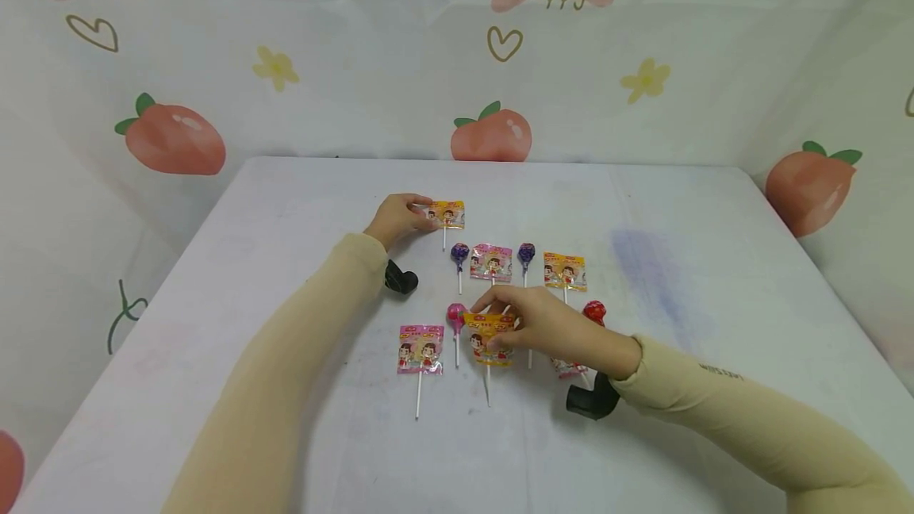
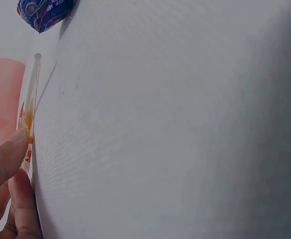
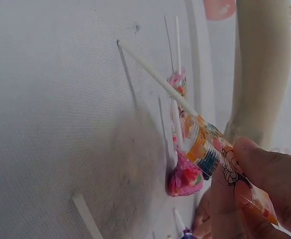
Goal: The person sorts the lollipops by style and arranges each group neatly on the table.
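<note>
At the back of the table, my left hand [image 1: 398,219] pinches the left edge of an orange-wrapped lollipop [image 1: 447,215], its stick toward me. In the left wrist view, the thumb [image 2: 3,162] and a finger hold that flat wrapper [image 2: 28,142]. Nearer the front, my right hand [image 1: 546,327] grips another orange-wrapped lollipop [image 1: 480,333] between thumb and fingers. The right wrist view shows its clear and orange wrapper [image 3: 230,167] tilted, with the stick tip close to the cloth. Just left of it lie a pink ball lollipop [image 1: 456,314] and a pink-wrapped lollipop [image 1: 420,349].
Between the hands lie two purple ball lollipops [image 1: 460,252] and a pink-wrapped one [image 1: 491,262]. To the right are an orange-wrapped lollipop [image 1: 565,270] and a red ball lollipop [image 1: 594,310]. My right arm partly covers another pink wrapper [image 1: 568,369]. A printed curtain [image 1: 400,46] hangs behind the table.
</note>
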Demonstrator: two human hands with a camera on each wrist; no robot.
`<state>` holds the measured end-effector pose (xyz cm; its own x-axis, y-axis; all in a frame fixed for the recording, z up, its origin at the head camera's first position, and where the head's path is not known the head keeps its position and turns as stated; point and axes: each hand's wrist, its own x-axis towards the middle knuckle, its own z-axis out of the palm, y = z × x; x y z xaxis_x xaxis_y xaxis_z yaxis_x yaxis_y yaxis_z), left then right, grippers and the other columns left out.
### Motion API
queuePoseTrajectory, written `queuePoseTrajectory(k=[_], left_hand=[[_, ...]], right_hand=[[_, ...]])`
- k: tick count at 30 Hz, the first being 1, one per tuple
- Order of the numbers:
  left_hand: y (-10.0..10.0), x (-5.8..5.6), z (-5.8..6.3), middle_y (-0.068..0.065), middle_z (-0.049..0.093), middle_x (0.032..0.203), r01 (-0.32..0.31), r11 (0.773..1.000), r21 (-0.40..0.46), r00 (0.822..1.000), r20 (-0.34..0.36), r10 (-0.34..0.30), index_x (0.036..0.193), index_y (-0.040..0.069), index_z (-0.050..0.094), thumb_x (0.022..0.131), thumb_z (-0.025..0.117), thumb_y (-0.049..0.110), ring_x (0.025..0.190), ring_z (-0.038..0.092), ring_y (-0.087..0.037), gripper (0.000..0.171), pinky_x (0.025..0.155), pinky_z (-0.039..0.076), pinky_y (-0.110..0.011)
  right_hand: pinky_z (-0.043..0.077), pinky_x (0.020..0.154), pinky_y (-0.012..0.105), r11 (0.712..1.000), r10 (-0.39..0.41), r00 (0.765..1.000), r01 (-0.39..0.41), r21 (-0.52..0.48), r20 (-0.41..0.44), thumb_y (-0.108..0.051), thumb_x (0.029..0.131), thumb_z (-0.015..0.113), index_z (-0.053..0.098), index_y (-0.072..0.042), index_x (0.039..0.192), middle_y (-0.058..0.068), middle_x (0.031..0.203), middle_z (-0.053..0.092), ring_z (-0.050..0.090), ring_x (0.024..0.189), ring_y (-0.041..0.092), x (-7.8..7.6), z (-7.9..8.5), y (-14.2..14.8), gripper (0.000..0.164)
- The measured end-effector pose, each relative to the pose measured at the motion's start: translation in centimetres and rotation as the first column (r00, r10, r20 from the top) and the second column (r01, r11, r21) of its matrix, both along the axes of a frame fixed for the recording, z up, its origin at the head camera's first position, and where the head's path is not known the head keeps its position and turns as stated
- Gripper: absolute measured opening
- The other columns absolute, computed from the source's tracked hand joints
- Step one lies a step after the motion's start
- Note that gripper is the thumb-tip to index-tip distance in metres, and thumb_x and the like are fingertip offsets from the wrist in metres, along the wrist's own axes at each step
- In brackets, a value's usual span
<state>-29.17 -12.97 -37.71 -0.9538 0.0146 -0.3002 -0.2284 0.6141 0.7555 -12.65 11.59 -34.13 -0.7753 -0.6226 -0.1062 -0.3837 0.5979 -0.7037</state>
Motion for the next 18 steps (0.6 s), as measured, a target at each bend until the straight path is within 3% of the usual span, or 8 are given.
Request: queuePoseTrajectory(k=[9,18], left_hand=[[0.1,0.1,0.1,-0.007,0.056,0.104,0.001,1.0,0.009,1.0,-0.005,-0.001,0.132,0.016,0.06,0.082,0.078,0.016,0.097,0.047,-0.02,0.053,0.087,0.039,-0.031],[0.0,0.1,0.0,-0.008,0.057,0.105,0.008,1.0,0.007,1.0,-0.007,-0.008,0.132,0.015,0.06,0.082,0.078,0.016,0.096,0.047,-0.021,0.053,0.086,0.04,-0.032]], right_hand=[[0.048,0.071,0.025,1.0,-0.025,0.998,0.024,-0.013,-0.051,-0.024,0.08,0.079,0.065,-0.02,0.116,-0.005,0.099,0.067,0.06,0.086,0.01,0.0,1.1,0.3,0.04],[0.054,0.087,0.035,0.978,-0.145,0.987,0.131,-0.163,-0.074,-0.016,0.081,0.078,0.064,-0.018,0.121,0.001,0.123,0.065,0.065,0.108,0.02,-2.0,5.2,1.4,0.042]])
